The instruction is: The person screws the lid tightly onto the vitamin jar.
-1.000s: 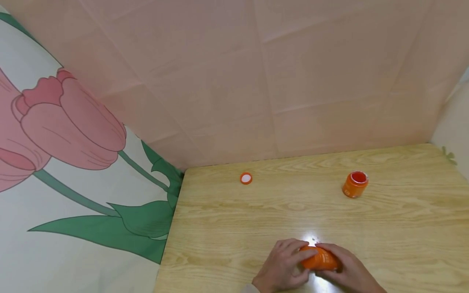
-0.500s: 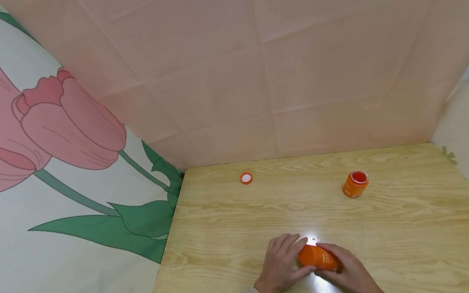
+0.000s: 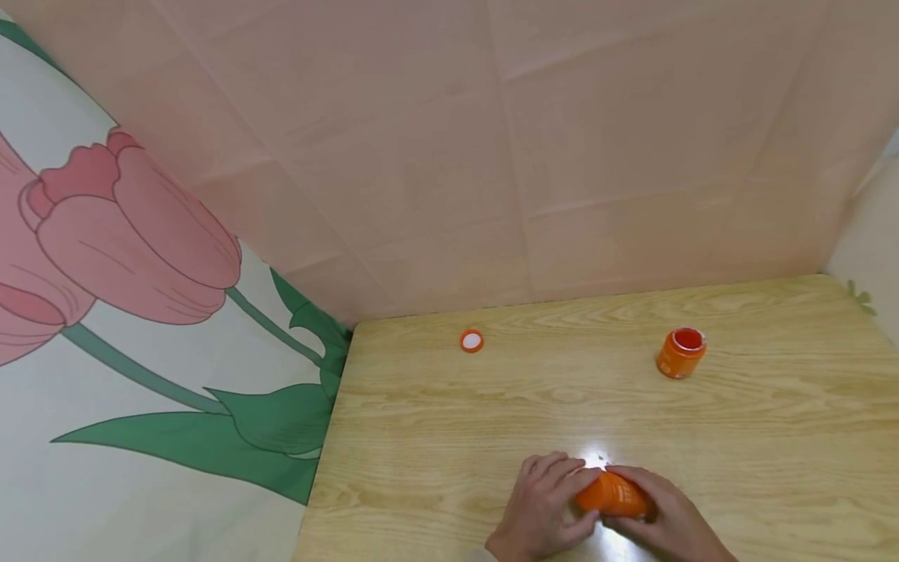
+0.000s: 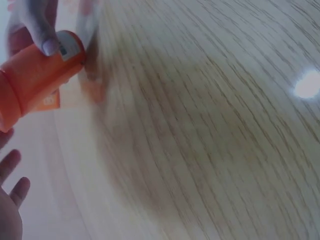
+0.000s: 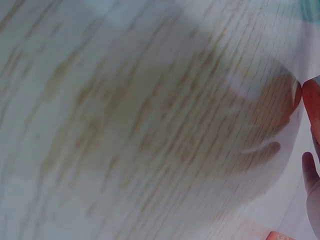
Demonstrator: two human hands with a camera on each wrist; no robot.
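An orange bottle [image 3: 614,496] with a wide cap lies on its side, held low over the wooden table. My right hand [image 3: 663,515] grips its body, fingers above and thumb below. At the cap end my left hand [image 3: 544,507] pinches the orange cap [image 3: 591,496] between thumb and forefinger, its other fingers spread off it. In the left wrist view, a white label with a code shows on the bottle [image 4: 40,75] beside a right-hand fingertip. The right wrist view catches only part of the bottle [image 5: 313,102] and some fingers at its edge.
An open orange jar [image 3: 680,359], red inside, stands upright at the back right of the wooden table [image 3: 492,414]. A small orange lid [image 3: 471,341] with a white inner face lies near the back edge. Cloth-like walls border the table behind and at the left.
My left fingers loosened from the cap and opened half a second ago, showing its round end; now they have closed around it again. The right hand has kept its grip on the bottle.
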